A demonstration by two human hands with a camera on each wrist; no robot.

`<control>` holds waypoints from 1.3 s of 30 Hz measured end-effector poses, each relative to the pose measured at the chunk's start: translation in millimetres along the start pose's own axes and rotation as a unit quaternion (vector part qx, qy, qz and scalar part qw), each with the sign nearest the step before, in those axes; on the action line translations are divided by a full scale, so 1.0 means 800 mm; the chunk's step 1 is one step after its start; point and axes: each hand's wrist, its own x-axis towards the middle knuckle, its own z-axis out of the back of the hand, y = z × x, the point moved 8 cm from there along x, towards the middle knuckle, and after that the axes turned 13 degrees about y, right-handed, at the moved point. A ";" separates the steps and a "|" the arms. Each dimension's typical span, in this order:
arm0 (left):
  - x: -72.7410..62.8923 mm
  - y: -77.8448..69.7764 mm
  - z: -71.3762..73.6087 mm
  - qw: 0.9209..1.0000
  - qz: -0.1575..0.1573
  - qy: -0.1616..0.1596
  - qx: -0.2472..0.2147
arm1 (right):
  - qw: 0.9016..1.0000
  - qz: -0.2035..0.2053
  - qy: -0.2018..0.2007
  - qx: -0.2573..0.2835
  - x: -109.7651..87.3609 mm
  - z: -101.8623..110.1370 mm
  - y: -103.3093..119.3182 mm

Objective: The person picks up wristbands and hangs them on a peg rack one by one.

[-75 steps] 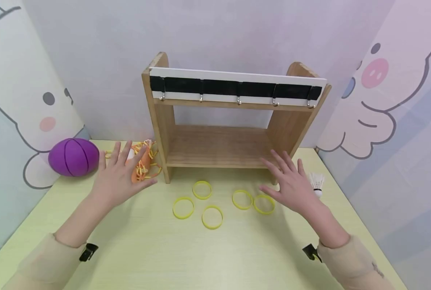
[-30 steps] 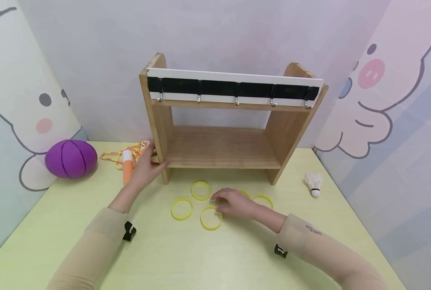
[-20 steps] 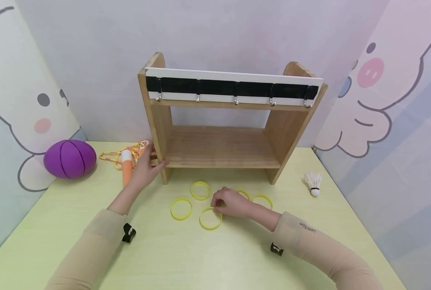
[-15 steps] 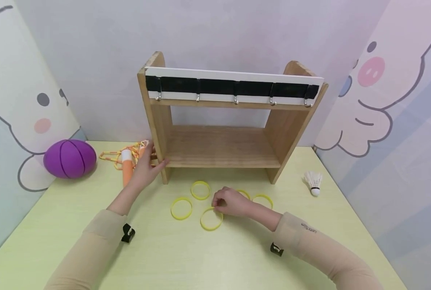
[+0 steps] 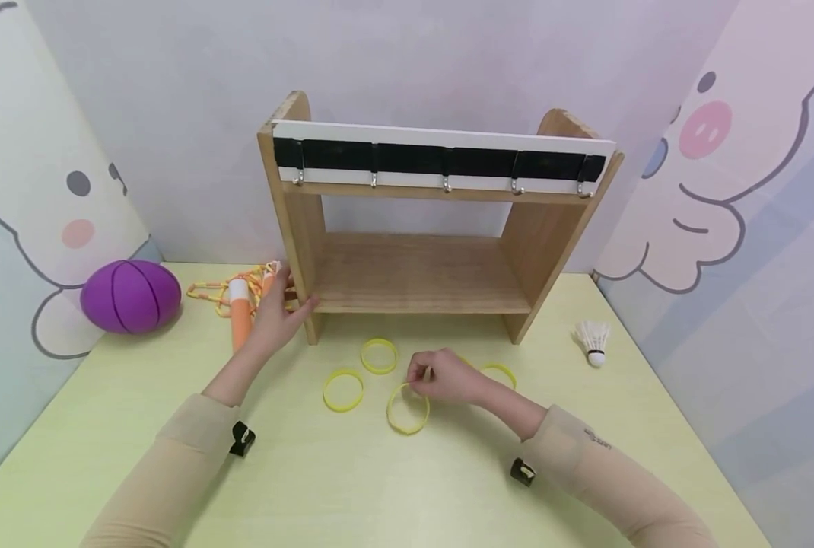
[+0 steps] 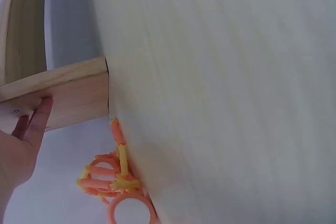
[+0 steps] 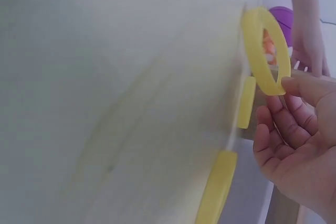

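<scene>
A yellow ring (image 7: 256, 45) was pinched at its far rim between the thumb and fingers of the right hand (image 5: 449, 377), over the middle of the table (image 5: 379, 487) and on the near side of the wooden rack (image 5: 421, 270); being round, it was marked by no pointed end, but it was tilted, its far rim raised and its hollow face turned up and toward the near side; whether its near rim was touched by the tabletop could not be told; the rack was gripped at its left side panel by the left hand (image 5: 273, 316), fingers laid against the outer face; the rack was stood upright, its long axis set left to right, and five metal hooks (image 5: 447, 183) were borne along its white rail (image 5: 441, 135); a second ring (image 5: 341, 410) and a third ring (image 5: 379, 372) were laid flat to the left, a fourth ring (image 5: 499, 366) to the right, and a fifth ring (image 5: 465, 361) was partly hidden by the right hand; at far left a skipping rope (image 5: 240, 316) was placed near a purple ball (image 5: 131, 297); at right a shuttlecock (image 5: 593, 342) was laid, its cork pointed near.
</scene>
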 end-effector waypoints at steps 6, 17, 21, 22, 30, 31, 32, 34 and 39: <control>0.000 0.000 0.001 1.000 0.007 0.005 -0.008 | 1.000 0.011 -0.011 0.020 -0.002 0.012 0.014; -0.003 -0.001 0.000 1.000 0.019 0.013 -0.004 | 0.996 0.035 -0.064 0.051 -0.014 0.044 0.060; -0.003 -0.003 0.000 1.000 0.021 0.013 -0.008 | 0.990 0.058 -0.100 0.083 -0.018 0.062 0.079; -0.003 -0.004 0.000 1.000 0.020 0.013 -0.008 | 0.988 0.062 -0.109 0.092 -0.019 0.067 0.083; -0.001 -0.001 0.000 1.000 0.023 0.012 -0.009 | 0.971 0.059 -0.152 0.176 -0.016 0.095 0.103; -0.001 -0.001 0.000 1.000 0.024 0.011 -0.008 | 0.968 0.061 -0.157 0.187 -0.014 0.099 0.106; -0.001 -0.001 0.000 1.000 0.024 0.010 -0.008 | 0.965 0.065 -0.162 0.197 -0.012 0.102 0.110; -0.001 -0.001 0.000 1.000 0.021 0.008 -0.009 | 0.957 0.075 -0.176 0.220 -0.007 0.110 0.118; 0.000 0.000 0.000 1.000 0.012 0.006 -0.015 | 0.936 0.101 -0.207 0.267 0.005 0.126 0.138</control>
